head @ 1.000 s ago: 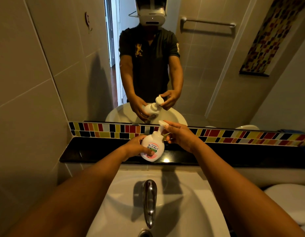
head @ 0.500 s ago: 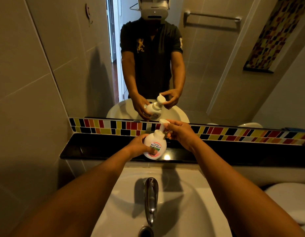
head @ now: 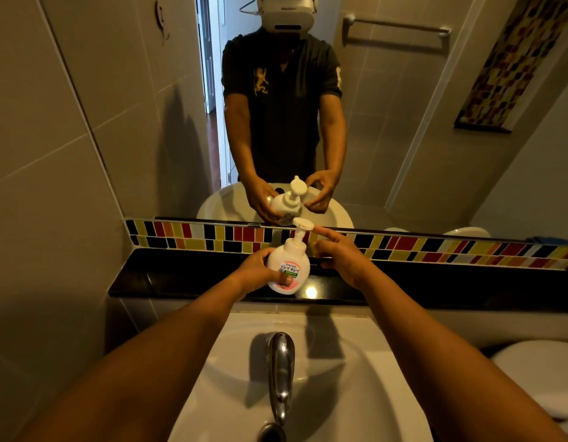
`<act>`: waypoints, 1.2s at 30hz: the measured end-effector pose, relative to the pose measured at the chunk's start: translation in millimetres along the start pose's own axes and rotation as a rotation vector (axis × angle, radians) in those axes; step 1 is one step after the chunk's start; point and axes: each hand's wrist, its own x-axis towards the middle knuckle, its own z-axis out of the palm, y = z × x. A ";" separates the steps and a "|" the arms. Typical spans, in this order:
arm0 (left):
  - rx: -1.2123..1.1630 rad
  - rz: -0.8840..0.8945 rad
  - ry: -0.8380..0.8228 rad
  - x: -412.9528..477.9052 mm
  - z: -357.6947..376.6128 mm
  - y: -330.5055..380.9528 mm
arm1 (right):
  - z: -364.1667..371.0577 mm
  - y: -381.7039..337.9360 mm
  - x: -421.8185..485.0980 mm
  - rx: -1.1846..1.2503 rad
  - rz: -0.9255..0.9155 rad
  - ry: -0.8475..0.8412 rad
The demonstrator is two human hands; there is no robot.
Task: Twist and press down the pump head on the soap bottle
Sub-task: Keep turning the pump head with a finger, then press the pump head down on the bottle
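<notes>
A round white soap bottle (head: 289,266) with a pink and green label stands tilted over the black ledge (head: 168,279) above the sink. My left hand (head: 260,271) is wrapped around its body from the left, thumb across the label. Its white pump head (head: 303,223) stands raised on a thin neck. My right hand (head: 340,253) hovers just right of the pump with fingers spread; its fingertips are close to the head but hold nothing. The mirror (head: 403,138) repeats both hands and the bottle.
A white sink (head: 356,378) with a chrome faucet (head: 281,368) lies below my arms. A strip of coloured tiles (head: 435,247) runs behind the ledge. A white toilet lid (head: 540,362) is at the lower right. A tiled wall (head: 47,186) closes the left side.
My right hand has let go of the pump head and drawn slightly right, fingers opening. The pump head now stands free. The left hand still holds the bottle.
</notes>
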 end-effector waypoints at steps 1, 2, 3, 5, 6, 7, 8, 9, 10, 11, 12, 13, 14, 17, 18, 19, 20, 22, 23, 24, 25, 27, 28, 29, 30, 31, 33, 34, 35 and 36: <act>-0.009 -0.001 0.005 1.2 -0.2 -0.7 | -0.5 3.9 0.3 -0.036 0.016 0.001; -0.014 -0.004 0.008 2.4 -0.4 -1.5 | -0.8 7.8 0.4 -0.065 0.031 -0.005; -0.020 -0.007 0.011 3.8 -0.5 -2.5 | -0.8 11.5 0.3 -0.091 0.049 -0.022; -0.025 -0.012 0.020 6.6 -0.9 -3.8 | -0.3 18.9 0.4 -0.156 0.083 -0.072; -0.026 -0.014 0.023 7.7 -1.0 -4.4 | 0.4 23.3 1.1 -0.195 0.092 -0.097; -0.028 -0.013 0.028 9.0 -0.9 -5.3 | 1.7 27.9 2.2 -0.231 0.096 -0.117; -0.031 -0.014 0.030 9.6 -0.4 -5.5 | 3.3 32.9 3.9 -0.261 0.099 -0.126; -0.034 -0.013 0.033 10.7 0.3 -6.0 | 5.9 37.2 5.6 -0.279 0.101 -0.128; -0.035 -0.015 0.036 11.5 1.0 -6.4 | 8.7 40.9 6.8 -0.284 0.099 -0.123; -0.037 -0.012 0.037 12.5 2.1 -7.2 | 11.8 44.1 7.9 -0.280 0.091 -0.113; -0.037 -0.012 0.037 13.2 2.7 -7.7 | 14.5 46.3 8.7 -0.272 0.081 -0.098; -0.042 -0.007 0.036 14.6 3.3 -8.8 | 16.8 48.3 9.7 -0.261 0.072 -0.082; -0.047 -0.004 0.033 15.3 3.6 -9.4 | 18.3 50.0 11.0 -0.247 0.064 -0.070; -0.077 0.002 0.020 17.9 3.8 -11.8 | 20.4 53.5 14.7 -0.224 0.056 -0.048; -0.084 0.001 0.011 18.4 3.7 -11.6 | 20.7 53.7 15.8 -0.224 0.056 -0.045; -0.089 0.002 0.001 19.7 3.3 -11.9 | 20.8 53.4 16.9 -0.219 0.055 -0.043; -0.086 0.002 -0.015 20.8 2.3 -11.7 | 20.7 53.1 18.0 -0.215 0.052 -0.040; -0.068 0.007 -0.055 23.0 -0.7 -10.8 | 19.7 52.6 20.3 -0.220 0.045 -0.028; -0.059 0.013 -0.072 24.5 -2.4 -10.4 | 19.1 52.8 21.6 -0.225 0.043 -0.024; -0.048 0.014 -0.085 25.5 -4.2 -9.7 | 18.4 53.3 23.1 -0.227 0.040 -0.020; -0.043 0.016 -0.092 27.1 -5.6 -9.6 | 17.8 54.0 24.7 -0.227 0.038 -0.016; -0.036 0.018 -0.090 30.1 -7.5 -10.5 | 17.7 54.6 26.6 -0.228 0.026 -0.005; -0.036 0.019 -0.087 30.6 -7.9 -10.4 | 18.3 54.9 27.5 -0.231 0.020 0.003; -0.039 0.020 -0.080 31.9 -8.3 -11.2 | 19.1 55.1 28.4 -0.234 0.015 0.010; -0.039 0.020 -0.074 32.6 -8.7 -11.5 | 19.8 55.7 29.5 -0.238 0.012 0.018; -0.042 0.021 -0.068 33.4 -9.0 -12.5 | 20.7 56.2 30.0 -0.244 0.008 0.025; -0.052 0.026 -0.064 34.6 -9.4 -14.1 | 21.4 57.5 31.2 -0.259 -0.008 0.032; -0.056 0.028 -0.064 34.8 -10.0 -14.8 | 21.4 58.1 32.0 -0.264 -0.015 0.033; -0.059 0.030 -0.064 35.5 -10.4 -16.1 | 21.8 58.1 32.6 -0.267 -0.019 0.033; -0.059 0.032 -0.064 35.7 -10.9 -17.1 | 22.0 58.2 33.2 -0.269 -0.020 0.033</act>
